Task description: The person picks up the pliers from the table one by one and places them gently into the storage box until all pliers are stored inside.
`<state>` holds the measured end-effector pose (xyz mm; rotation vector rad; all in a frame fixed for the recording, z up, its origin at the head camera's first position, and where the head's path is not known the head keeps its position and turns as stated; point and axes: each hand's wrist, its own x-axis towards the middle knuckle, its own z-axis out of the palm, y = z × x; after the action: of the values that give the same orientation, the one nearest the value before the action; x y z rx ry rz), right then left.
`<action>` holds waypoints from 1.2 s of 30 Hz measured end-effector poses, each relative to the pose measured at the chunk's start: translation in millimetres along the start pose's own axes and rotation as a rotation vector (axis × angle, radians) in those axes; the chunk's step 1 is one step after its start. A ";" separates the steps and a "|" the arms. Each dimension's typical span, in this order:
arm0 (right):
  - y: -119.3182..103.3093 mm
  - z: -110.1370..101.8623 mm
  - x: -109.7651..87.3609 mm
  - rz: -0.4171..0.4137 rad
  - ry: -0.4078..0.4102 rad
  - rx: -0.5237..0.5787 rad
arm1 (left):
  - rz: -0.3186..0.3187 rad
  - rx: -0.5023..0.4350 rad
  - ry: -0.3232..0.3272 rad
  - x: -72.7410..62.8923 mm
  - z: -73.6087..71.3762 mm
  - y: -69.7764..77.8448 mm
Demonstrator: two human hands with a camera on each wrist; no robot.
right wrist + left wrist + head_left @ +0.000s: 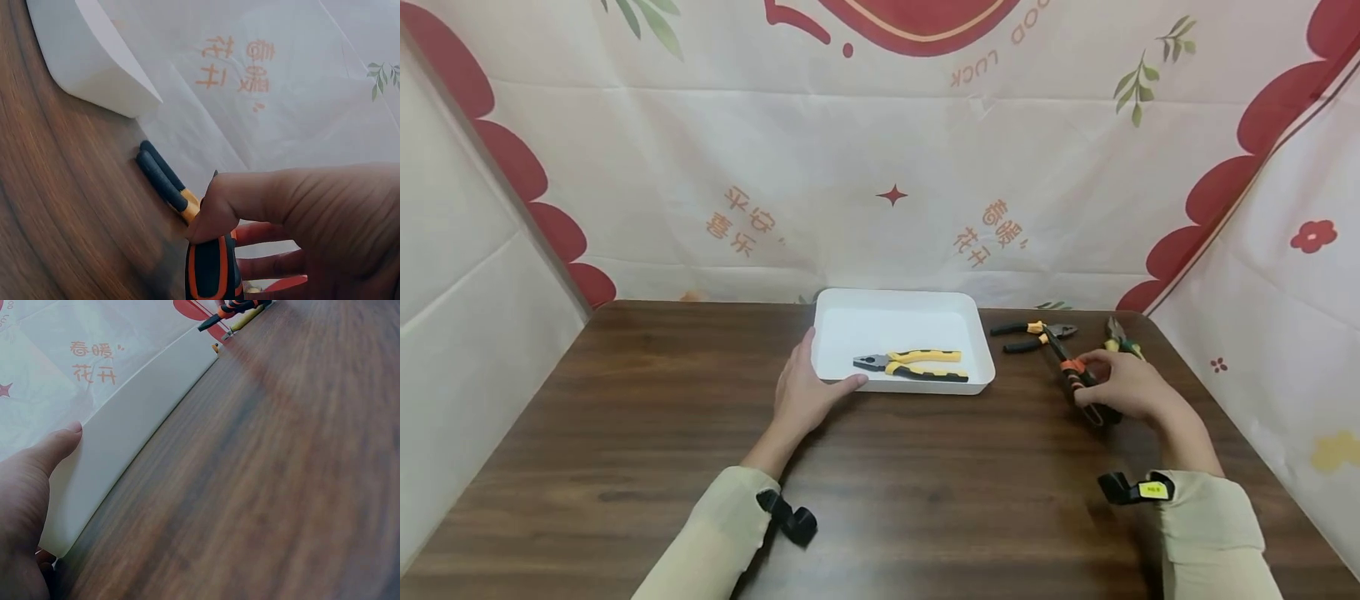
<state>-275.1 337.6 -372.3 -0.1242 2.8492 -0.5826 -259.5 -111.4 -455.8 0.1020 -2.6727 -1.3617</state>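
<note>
Head view, white tray (887, 321): on brown table (940, 500), yellow-and-black pliers (904, 358) lying inside near the front wall.
Head view, left hand (800, 390): gripped the tray's front-left corner.
Head view, right hand (1127, 385): held orange-and-black tool (1072, 377), right of tray. Metal end appeared to cross black-handled pliers (1037, 328); a sideways pull might have dragged them. Green-and-yellow pliers (1116, 333) sat close beyond, easily knocked.
Left wrist view, tray wall: thumb against it; hard pressure could have slid the tray.
Right wrist view, tool handle: thumb pressed on, fingers curled opposite; a loose hold might have let it swivel.
</note>
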 end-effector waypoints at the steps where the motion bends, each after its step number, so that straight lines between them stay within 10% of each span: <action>1: -2.6 0.2 0.2 -0.008 0.004 0.004 | -0.004 0.000 0.001 0.5 0.5 -0.1; 36: -129.6 -14.7 29.3 -0.342 0.070 -0.056 | -0.021 0.007 -0.015 3.6 -0.2 2.2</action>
<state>-302.3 220.5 -313.9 -0.6209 2.9318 -0.5791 -263.0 -110.7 -453.6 0.1222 -2.6964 -1.3641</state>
